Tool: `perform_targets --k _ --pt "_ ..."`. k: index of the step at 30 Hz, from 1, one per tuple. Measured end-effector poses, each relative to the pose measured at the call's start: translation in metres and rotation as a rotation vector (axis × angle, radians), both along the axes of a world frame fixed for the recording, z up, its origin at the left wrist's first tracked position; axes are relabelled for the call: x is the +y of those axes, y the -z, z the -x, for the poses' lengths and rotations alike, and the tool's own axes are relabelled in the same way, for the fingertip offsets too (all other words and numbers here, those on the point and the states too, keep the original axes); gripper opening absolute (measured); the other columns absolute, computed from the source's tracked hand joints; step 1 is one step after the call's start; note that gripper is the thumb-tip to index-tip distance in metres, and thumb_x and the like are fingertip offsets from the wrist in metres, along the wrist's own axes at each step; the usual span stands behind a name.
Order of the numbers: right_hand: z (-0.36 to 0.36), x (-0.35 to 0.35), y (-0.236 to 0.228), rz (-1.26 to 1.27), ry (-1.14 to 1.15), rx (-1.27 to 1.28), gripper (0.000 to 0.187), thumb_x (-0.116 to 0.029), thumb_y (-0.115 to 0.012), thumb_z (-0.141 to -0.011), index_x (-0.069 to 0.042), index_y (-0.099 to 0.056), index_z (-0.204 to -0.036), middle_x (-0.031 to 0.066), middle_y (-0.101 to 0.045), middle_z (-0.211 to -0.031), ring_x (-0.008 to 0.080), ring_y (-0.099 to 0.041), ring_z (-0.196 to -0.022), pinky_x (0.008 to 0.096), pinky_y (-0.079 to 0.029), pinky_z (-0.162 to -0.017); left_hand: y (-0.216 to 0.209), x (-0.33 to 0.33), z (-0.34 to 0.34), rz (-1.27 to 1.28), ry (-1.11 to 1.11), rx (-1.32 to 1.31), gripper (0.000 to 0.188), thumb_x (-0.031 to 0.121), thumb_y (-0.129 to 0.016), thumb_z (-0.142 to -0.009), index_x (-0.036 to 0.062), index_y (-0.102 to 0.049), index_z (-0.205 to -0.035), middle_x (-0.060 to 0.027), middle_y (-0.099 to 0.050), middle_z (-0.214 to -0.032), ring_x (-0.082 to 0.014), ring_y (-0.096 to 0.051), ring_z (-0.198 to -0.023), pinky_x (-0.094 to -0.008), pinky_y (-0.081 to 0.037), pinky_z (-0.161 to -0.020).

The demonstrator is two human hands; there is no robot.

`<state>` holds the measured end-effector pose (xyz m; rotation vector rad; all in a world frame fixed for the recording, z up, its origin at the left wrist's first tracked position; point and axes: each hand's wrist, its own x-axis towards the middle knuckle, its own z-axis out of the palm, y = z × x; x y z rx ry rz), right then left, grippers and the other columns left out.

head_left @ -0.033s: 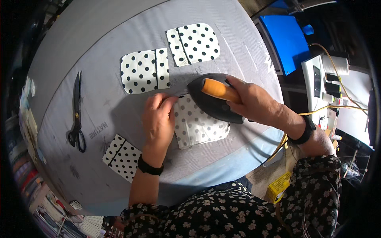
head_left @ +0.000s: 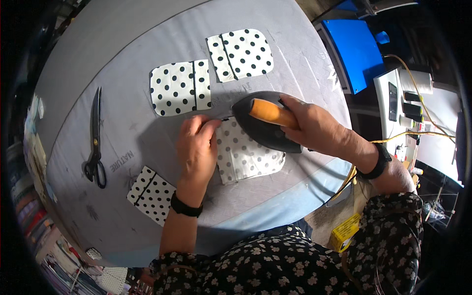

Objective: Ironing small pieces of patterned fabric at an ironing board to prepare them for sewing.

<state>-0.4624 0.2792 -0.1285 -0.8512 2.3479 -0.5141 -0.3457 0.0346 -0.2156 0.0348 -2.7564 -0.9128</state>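
Note:
My right hand (head_left: 317, 120) is wrapped round the orange handle of a dark iron (head_left: 260, 128). The iron's pointed end faces left, over the top right part of a white polka-dot fabric piece (head_left: 248, 155) lying wrong side up, its dots showing pale grey. With thumb and fingertips together, my left hand (head_left: 198, 147) pinches the top left corner of that piece, close to the iron's tip. Farther off lie two polka-dot pieces, a left one (head_left: 172, 88) and a right one (head_left: 246, 54), each crossed by a black line. Another polka-dot piece (head_left: 150, 194) is partly under my left forearm.
Black scissors (head_left: 96, 140) lie on the left of the grey padded ironing surface (head_left: 132, 142). Beyond its right edge are a blue panel (head_left: 351, 51), a white machine (head_left: 391, 98) with thread spools, yellow cords and a yellow box (head_left: 345, 232). Stacked fabrics (head_left: 37, 211) fill the lower left.

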Motion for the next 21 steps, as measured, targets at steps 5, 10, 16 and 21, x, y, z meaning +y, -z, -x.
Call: perform_targets --k 5,10,16,21 --pt "-0.002 -0.004 0.003 -0.008 -0.116 0.074 0.059 -0.016 -0.066 -0.086 0.012 -0.042 -0.131 0.0185 -0.064 -0.072 0.0319 -0.068 -0.064 0.0387 -0.055 -0.057 -0.003 -0.001 -0.003 0.041 0.0 -0.006 0.024 -0.003 -0.069 -0.073 0.0067 -0.071 -0.094 -0.0072 -0.063 -0.096 -0.0287 -0.06 -0.089 -0.0383 -0.051 -0.08" --pt "-0.002 -0.017 -0.005 -0.186 -0.086 -0.049 0.063 -0.008 -0.068 -0.083 0.005 -0.039 -0.137 0.0224 -0.066 -0.087 0.0376 -0.068 -0.08 0.0417 -0.056 -0.071 -0.011 0.003 -0.001 0.066 -0.041 -0.07 0.012 0.004 -0.07 -0.08 0.0016 -0.071 -0.092 -0.0091 -0.065 -0.098 -0.027 -0.063 -0.091 -0.0361 -0.052 -0.079" --pt "-0.005 -0.01 0.004 -0.095 -0.123 -0.005 0.062 -0.01 -0.068 -0.084 0.003 -0.036 -0.136 0.0219 -0.065 -0.085 0.0366 -0.068 -0.077 0.0417 -0.056 -0.067 0.004 0.002 0.004 -0.238 -0.222 -0.139 0.014 0.009 -0.07 -0.083 0.0025 -0.063 -0.092 -0.0134 -0.064 -0.095 -0.0324 -0.064 -0.082 -0.0406 -0.051 -0.076" --pt "-0.003 -0.014 0.002 -0.167 -0.137 -0.005 0.059 -0.01 -0.066 -0.086 0.004 -0.036 -0.134 0.0208 -0.064 -0.083 0.0355 -0.067 -0.072 0.0413 -0.056 -0.067 0.02 0.001 0.009 -0.208 -0.193 -0.232 0.011 0.006 -0.071 -0.082 0.0016 -0.063 -0.089 -0.0146 -0.063 -0.09 -0.0332 -0.063 -0.082 -0.0418 -0.05 -0.074"
